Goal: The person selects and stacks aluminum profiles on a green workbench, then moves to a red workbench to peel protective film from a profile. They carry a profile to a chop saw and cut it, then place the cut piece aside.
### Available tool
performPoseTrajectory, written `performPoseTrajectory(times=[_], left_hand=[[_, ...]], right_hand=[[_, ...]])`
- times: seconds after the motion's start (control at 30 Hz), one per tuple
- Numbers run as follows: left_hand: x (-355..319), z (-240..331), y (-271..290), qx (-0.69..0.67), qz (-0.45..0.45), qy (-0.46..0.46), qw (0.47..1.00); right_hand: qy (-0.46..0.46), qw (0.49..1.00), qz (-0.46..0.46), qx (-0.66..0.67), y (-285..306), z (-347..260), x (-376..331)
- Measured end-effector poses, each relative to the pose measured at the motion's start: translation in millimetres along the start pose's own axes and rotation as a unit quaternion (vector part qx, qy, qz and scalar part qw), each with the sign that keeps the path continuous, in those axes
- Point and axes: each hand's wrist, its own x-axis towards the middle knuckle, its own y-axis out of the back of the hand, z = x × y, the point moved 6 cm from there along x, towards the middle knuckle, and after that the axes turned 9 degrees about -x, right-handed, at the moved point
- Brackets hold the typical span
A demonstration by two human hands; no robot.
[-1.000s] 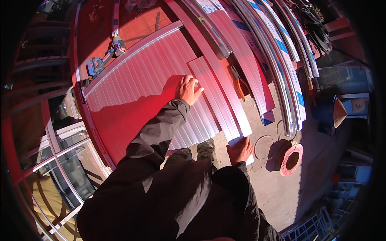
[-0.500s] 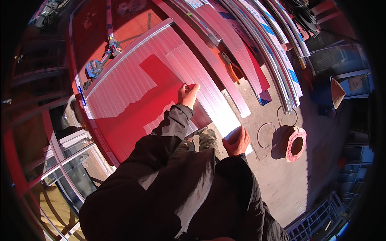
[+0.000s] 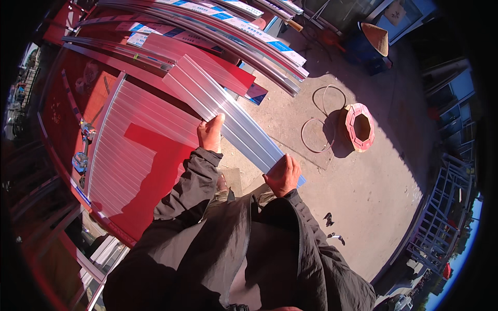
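Silvery ribbed metal panel strip (image 3: 228,116) runs its long axis away from me, up-left toward the stacked trim. My right hand (image 3: 282,175) grips its near end; my left hand (image 3: 211,133) clasps its left edge farther along. Bare concrete lies open right of the strip; the red ribbed door panel (image 3: 135,150) lies just left.

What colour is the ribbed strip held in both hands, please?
Silvery grey metal, ribbed strip, clearest in the head view.

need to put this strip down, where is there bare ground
Bare concrete lies right of the right hand, below the red spool and wire loops. Crowded: the stacked profiles up top and the ribbed panel beside the left hand.
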Motion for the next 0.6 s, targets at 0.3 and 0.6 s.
performPoseTrajectory(times=[0.3,0.6], left_hand=[[-78,-95,-264,0.162,-0.202,-0.174,0.95],[-83,-240,-415,0.564,-0.396,-0.153,0.708]], right_hand=[[-0.122,0.992,0.044,0.008,88,176,-17],[-0.276,0.959,-0.038,-0.053,180,436,-101]])
